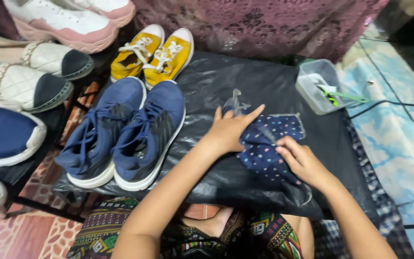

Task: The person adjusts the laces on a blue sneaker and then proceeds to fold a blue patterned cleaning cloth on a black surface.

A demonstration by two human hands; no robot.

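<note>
Navy fabric dotted with small pastel spots, a soft crumpled cloth piece inside a clear plastic sleeve [267, 146], lies a little right of the frame's centre in the head view, on a glossy black plastic sheet [226, 81] that covers the low work surface. The left hand [228, 130] rests flat on the cloth's left edge, fingers spread and mostly straight, the forefinger stretched toward the upper right; it presses down rather than closes. The right hand [303, 160] sits at the cloth's lower right, fingers curled and pinching a fold of the fabric between thumb and fingertips. Left of the hands, touching the sheet's left part, stands a pair of navy knit sneakers with white soles and blue laces [123, 132], toes pointing toward the top of the frame. Just above them sits a pair of yellow canvas sneakers with white toe caps and white laces [152, 52]. Along the left edge lie quilted cream flats with black toe caps [34, 72], and at the upper left white chunky trainers with pink soles [68, 21]. At the upper right, a small clear plastic box [319, 86] holds green-handled snips. Dark maroon lace fabric [259, 24] hangs across the top, and a blue and white mat [394, 144] fills the right side.
</note>
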